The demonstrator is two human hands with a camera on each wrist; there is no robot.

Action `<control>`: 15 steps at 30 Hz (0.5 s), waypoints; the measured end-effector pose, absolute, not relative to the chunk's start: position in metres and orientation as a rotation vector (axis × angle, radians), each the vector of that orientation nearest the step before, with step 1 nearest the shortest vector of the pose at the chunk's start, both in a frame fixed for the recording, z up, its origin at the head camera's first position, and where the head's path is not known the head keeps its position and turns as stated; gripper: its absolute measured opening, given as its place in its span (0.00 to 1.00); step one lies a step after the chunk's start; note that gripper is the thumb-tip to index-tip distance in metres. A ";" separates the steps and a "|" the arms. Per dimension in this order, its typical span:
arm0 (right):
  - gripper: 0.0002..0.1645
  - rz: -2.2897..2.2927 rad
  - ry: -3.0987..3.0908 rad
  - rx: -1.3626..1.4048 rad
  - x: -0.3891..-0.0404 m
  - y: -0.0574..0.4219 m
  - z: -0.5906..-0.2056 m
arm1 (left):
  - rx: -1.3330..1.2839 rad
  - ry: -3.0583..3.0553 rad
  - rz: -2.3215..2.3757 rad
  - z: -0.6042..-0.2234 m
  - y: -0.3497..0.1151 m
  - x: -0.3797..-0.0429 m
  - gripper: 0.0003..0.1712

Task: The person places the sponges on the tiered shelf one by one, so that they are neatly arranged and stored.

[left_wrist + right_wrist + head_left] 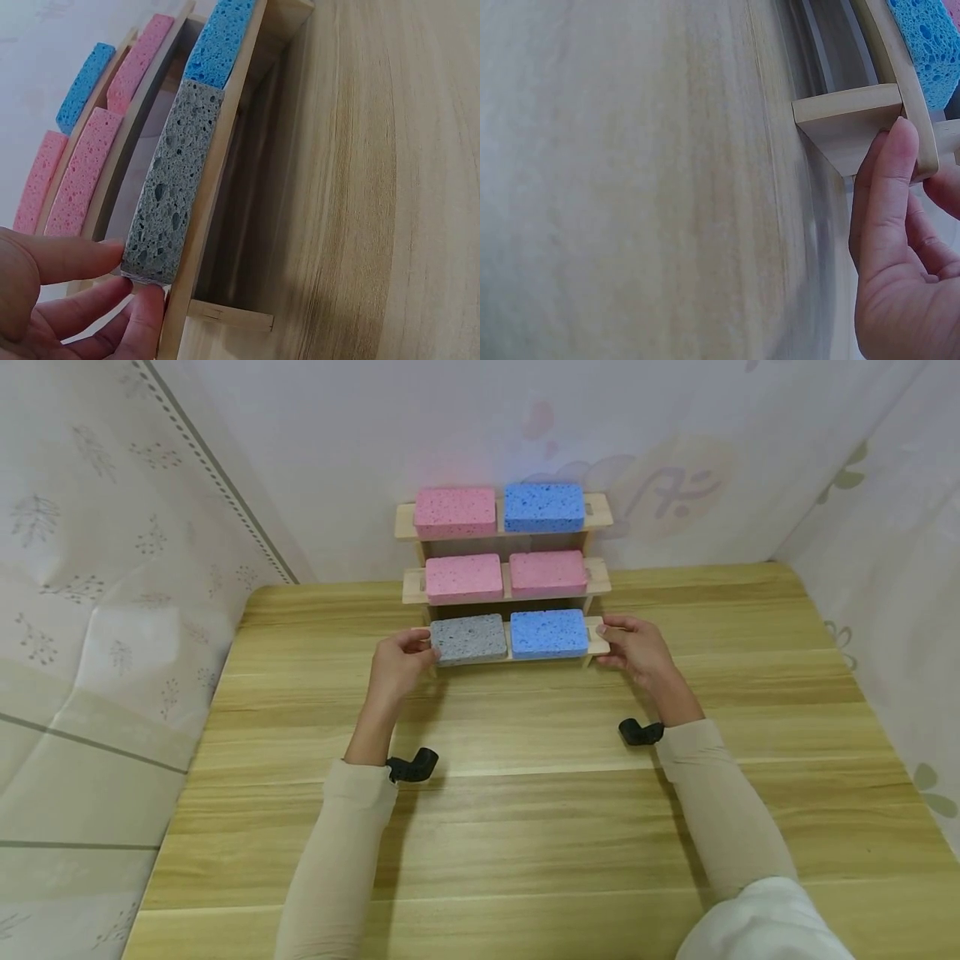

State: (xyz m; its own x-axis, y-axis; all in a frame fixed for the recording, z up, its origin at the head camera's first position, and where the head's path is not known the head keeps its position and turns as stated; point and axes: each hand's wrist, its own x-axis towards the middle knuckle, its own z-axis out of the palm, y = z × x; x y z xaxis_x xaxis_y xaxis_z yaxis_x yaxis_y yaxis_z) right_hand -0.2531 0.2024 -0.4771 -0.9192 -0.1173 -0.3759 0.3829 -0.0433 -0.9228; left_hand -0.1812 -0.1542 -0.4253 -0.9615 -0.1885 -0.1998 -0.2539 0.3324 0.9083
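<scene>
A three-tier wooden rack (598,639) stands at the back of the table, a pair of sponges on each tier. On the lowest tier lie a grey sponge (469,640) and, beside it, a blue sponge (549,633). My left hand (397,667) pinches the grey sponge's outer end, thumb and fingertips close against its corners in the left wrist view. At the other end of that tier, my right hand (641,652) grips the rack's wooden tip. The right wrist view has its fingers (891,180) at the underside near the support leg (847,109).
The middle tier holds two pink sponges, one left (463,578) and one right (548,574). On top are another pink sponge (455,513) and another blue sponge (543,508). A patterned curtain (480,410) hangs behind the wood-grain table (495,827).
</scene>
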 end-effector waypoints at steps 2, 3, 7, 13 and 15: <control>0.29 -2.027 1.898 0.285 -0.253 0.202 -0.477 | -0.427 2.510 1.733 -0.425 -0.153 -0.182 0.21; 0.29 -2.025 1.899 0.286 -0.253 0.202 -0.477 | -0.427 2.508 1.732 -0.425 -0.153 -0.182 0.21; 0.29 -2.024 1.896 0.301 -0.252 0.202 -0.477 | -0.433 2.500 1.722 -0.425 -0.153 -0.183 0.21; 0.29 -2.014 1.910 0.300 -0.251 0.200 -0.477 | -0.442 2.506 1.724 -0.424 -0.155 -0.179 0.22; 0.29 -1.989 1.928 0.302 -0.251 0.200 -0.476 | -0.449 2.505 1.748 -0.425 -0.157 -0.177 0.22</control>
